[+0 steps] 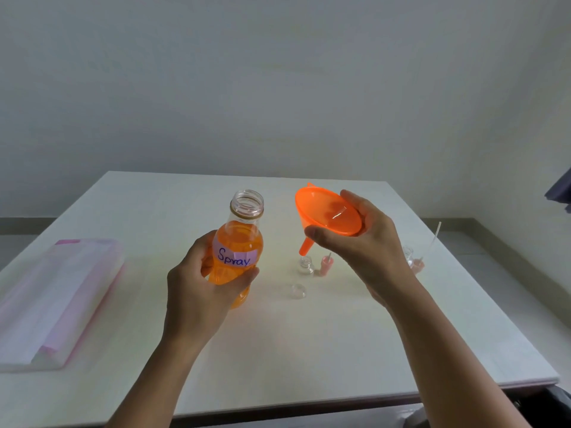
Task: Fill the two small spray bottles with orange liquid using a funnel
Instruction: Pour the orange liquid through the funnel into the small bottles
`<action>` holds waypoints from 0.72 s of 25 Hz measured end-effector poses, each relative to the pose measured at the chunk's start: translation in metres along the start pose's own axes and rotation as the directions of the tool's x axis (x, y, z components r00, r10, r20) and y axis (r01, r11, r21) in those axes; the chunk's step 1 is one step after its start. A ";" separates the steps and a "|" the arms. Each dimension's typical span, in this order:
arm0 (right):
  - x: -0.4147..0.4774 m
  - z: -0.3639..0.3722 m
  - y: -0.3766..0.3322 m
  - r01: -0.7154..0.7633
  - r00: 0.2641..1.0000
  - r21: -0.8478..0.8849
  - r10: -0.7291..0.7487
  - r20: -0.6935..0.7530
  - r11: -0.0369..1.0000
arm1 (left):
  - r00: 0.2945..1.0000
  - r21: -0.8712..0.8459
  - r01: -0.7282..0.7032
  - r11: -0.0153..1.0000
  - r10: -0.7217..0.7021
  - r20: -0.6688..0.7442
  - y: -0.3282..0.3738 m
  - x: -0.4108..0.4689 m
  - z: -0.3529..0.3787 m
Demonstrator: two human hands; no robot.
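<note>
Closest in on the head view, the left forearm (148,381) and right forearm (448,350) reach up from the bottom edge over the white table (309,350).

The left hand (197,285) has the big bottle (239,242) lifted off the table. Its fingers and thumb are curled round the lower body. The bottle is upright and its neck is uncapped. Orange liquid (244,233) fills it up to the shoulder, and there's a pale label (234,256) reading "Spray".

The right hand (367,248) holds the orange funnel (327,211), also in the air. The thumb presses the near rim and the fingers are cupped behind the cone, showing through the plastic. The funnel is tilted, with its mouth turned up and left and its spout (305,247) angled down and left.

Just below the spout tip is a small clear spray bottle (306,264), standing open on the table. A pink pump head (326,264) sits right beside it, and a clear cap (297,291) lies a little nearer.

The second small bottle (408,254) stands behind the right wrist, half hidden. Another pink pump (418,266) is against it, its thin tube (435,234) poking up.

Far left on the table lies a pink-and-white plastic packet (61,298). At the right edge, a scrap of dark cloth (559,193).
</note>
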State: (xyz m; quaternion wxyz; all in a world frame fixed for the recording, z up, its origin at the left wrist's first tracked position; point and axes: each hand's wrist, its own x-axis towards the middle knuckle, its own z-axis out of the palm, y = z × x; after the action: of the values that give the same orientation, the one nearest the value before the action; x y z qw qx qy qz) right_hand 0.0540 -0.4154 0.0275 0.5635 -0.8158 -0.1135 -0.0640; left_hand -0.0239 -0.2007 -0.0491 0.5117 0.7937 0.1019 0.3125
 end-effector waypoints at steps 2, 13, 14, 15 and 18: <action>0.002 -0.003 0.001 0.009 1.000 -0.002 -0.009 0.005 1.000 | 1.000 0.002 0.001 1.000 -0.001 0.004 0.001 -0.001 0.002; -0.001 -0.001 0.008 0.052 0.999 -0.098 -0.050 0.014 0.994 | 1.000 0.014 -0.014 1.000 0.014 0.018 0.004 -0.004 0.003; -0.002 0.000 0.010 0.051 0.999 -0.112 -0.049 0.024 0.992 | 1.000 0.018 -0.016 1.000 0.016 0.019 0.005 -0.005 0.003; -0.004 0.002 0.012 0.046 0.998 -0.123 -0.042 0.036 0.991 | 1.000 0.025 -0.020 0.999 0.020 0.020 0.006 -0.006 0.003; -0.008 0.006 0.018 0.028 0.997 -0.135 -0.018 0.074 0.991 | 0.999 0.057 -0.045 0.997 0.043 0.033 0.012 -0.006 0.000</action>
State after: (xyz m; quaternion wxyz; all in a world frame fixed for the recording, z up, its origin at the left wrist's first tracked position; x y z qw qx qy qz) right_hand 0.0508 -0.4170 0.0078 0.5015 -0.8526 -0.1386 -0.0482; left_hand -0.0311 -0.2090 -0.0410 0.4831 0.8151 0.0854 0.3080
